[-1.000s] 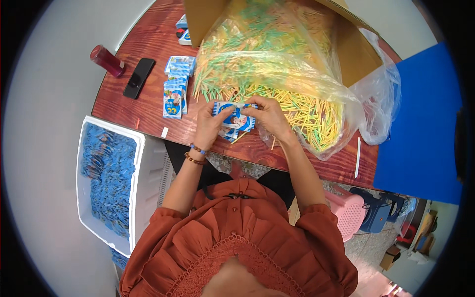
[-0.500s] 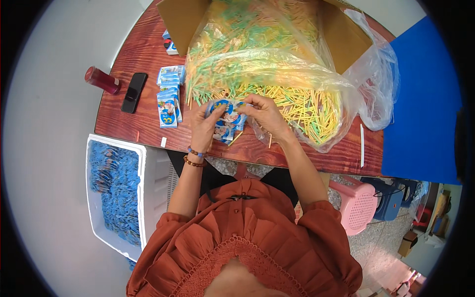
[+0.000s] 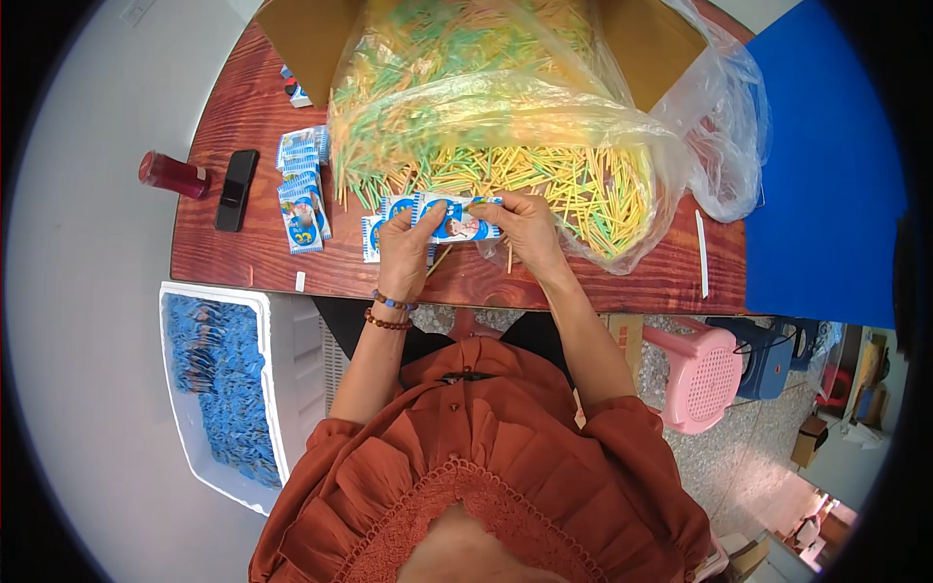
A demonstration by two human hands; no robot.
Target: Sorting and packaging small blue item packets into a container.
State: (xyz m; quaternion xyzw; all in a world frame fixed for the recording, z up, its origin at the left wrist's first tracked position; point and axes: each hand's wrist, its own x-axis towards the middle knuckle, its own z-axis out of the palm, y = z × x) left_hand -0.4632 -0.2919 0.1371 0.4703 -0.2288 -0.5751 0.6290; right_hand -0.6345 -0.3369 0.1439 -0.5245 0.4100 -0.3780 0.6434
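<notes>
A small blue-and-white packet is stretched level between my two hands, over the table's near edge. My left hand pinches its left part with thumb and fingers. At its right end, my right hand grips with closed fingertips; a yellowish-green bit shows there, too small to name. More blue-and-white packets stick out beside and behind my left hand. Just beyond lie many thin yellow and green sticks, spilling from a clear plastic bag.
Overlapping packets lie at the left, near a black phone and a dark red bottle. A cardboard box stands behind the sticks. Below left is a white foam box of blue packets; a pink stool stands right.
The packet in my hands now lies flatter and straighter, its front more visible. My right hand has shifted slightly along its end. The whole view has moved a little.
</notes>
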